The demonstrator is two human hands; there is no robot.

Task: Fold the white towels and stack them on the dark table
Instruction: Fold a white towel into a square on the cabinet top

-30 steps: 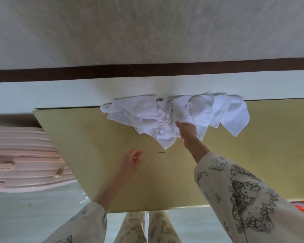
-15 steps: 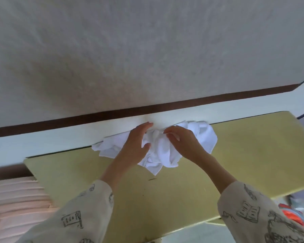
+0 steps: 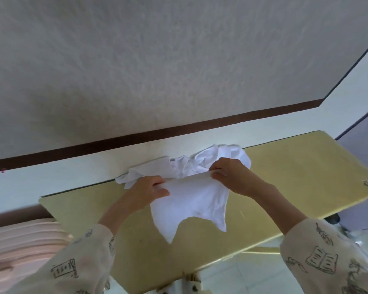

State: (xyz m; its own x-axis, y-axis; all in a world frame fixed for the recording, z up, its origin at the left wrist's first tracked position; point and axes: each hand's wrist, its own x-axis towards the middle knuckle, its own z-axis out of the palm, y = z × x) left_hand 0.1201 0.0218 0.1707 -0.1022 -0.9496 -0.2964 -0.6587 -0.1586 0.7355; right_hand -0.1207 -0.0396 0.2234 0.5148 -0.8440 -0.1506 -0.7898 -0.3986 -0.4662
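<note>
A: What fills most of the frame?

B: A pale textured wall [image 3: 157, 71] across the whole upper half, with a dark brown strip [image 3: 157, 134] running along its foot. Below that, a yellowish table [image 3: 295, 177] slants from lower left to the right edge.

A: And the towels?

B: A crumpled pile of white towels [image 3: 189, 164] sits at the far edge of the table, centre of the frame, against the wall. One white towel [image 3: 191, 202] is held up in front of the pile, its lower corners hanging down over the table.

A: The hands?

B: The left hand [image 3: 146, 190] pinches the towel's top edge at its left end; the right hand [image 3: 232, 175] pinches the same edge at its right end, so the edge runs taut between them. Both sleeves [image 3: 327, 262] are cream with drawn prints.

A: Anything else?

B: Pink ridged panels [image 3: 19, 240] at lower left.
</note>
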